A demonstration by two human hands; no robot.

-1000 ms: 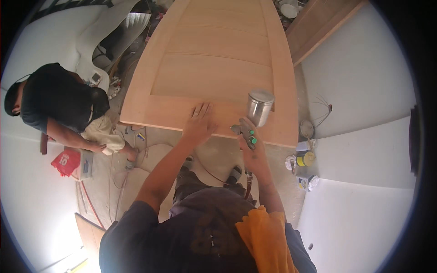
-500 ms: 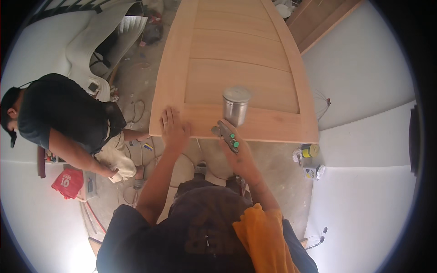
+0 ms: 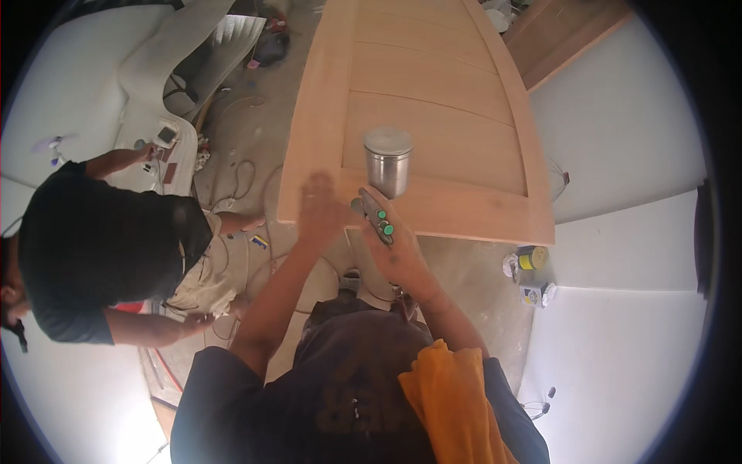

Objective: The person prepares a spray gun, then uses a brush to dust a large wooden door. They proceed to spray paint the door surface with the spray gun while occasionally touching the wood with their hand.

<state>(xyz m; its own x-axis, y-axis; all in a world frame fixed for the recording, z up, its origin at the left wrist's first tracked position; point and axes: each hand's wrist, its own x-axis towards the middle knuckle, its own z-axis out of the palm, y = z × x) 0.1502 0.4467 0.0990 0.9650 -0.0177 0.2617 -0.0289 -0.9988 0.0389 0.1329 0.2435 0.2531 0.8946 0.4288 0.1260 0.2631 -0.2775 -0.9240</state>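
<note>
My right hand [image 3: 398, 251] is closed round the handle of a spray gun [image 3: 379, 219] with green knobs. A lidded silver metal cup [image 3: 389, 166] stands upright on top of the gun, over the near end of a pale wooden panel door [image 3: 433, 209]. Left of the gun, my left hand [image 3: 323, 213] reaches over the door's near rail. Its fingers are stretched out and blurred, and it holds nothing. Whether it touches the wood I cannot tell.
At left, a person in dark clothes [image 3: 116, 255] bends beside the door. Cans [image 3: 532, 257] sit on the floor at right, near the white wall [image 3: 618, 332]. Hoses [image 3: 239, 185] trail over the floor at left. Another wooden piece [image 3: 572, 39] leans at the far right.
My left hand has moved right, nearer the spray gun. The gun and cup have shifted slightly left against the door. The other person has turned and now stretches one arm toward the back.
</note>
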